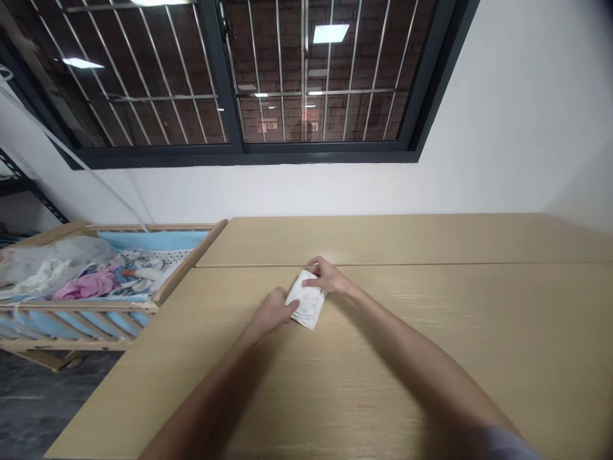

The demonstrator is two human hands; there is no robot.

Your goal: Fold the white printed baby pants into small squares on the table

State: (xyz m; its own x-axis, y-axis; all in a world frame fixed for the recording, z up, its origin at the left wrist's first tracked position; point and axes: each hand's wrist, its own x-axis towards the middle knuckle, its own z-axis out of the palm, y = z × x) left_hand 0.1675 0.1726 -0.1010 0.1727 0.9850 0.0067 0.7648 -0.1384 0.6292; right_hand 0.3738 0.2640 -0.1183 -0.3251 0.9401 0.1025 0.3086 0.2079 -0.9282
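Note:
Both hands meet over a small, flat, folded white item with faint grey print [310,305], whose exact kind I cannot make out. It is tilted a little over the light wooden table [383,358]. My left hand [274,312] pinches its left edge, thumb on top and fingers partly hidden beneath. At its upper right edge, my right hand [325,276] grips it between the thumb and the curled fingers. Whether the item rests on the tabletop or is held just above it is hard to tell.
A wooden crib [189,265] with blue lining stands left of the table, holding pink cloth [90,284], other fabrics and a translucent plastic bag [62,259]. A seam crosses the tabletop beyond my hands. Behind are a white wall and a barred window [325,153].

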